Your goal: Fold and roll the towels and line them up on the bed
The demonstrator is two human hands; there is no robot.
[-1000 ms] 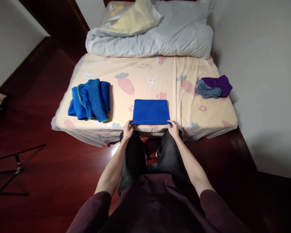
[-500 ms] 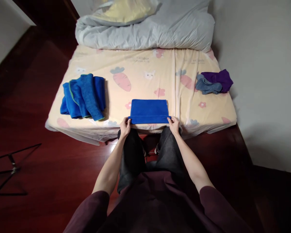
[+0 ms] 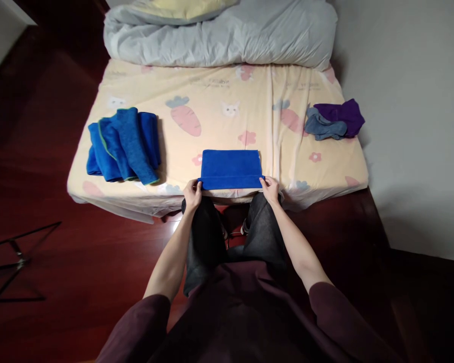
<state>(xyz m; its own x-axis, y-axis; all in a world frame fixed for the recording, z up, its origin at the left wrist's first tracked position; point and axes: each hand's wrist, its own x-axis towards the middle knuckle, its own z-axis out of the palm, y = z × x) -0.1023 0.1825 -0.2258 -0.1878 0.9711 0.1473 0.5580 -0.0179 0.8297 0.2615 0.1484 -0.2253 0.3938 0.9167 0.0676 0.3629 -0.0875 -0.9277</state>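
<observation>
A blue cloth, folded into a rectangle, lies flat at the front edge of the bed, with a narrow strip turned over along its near side. My left hand pinches the near left corner between thumb and fingers. At the near right corner, my right hand has the same kind of pinch on the cloth. Both hands are closed, and the strip is stretched straight between them.
Blue cloths with green edging are piled on the bed's left. Purple cloth and grey-blue cloth lie at the right. A grey quilt is bunched at the back. Black stand legs rest on the floor at left.
Both hands keep their pinch on the cloth's near corners, and its fold looks the same. The whole view has shifted slightly, with the bed a little higher in the picture.
</observation>
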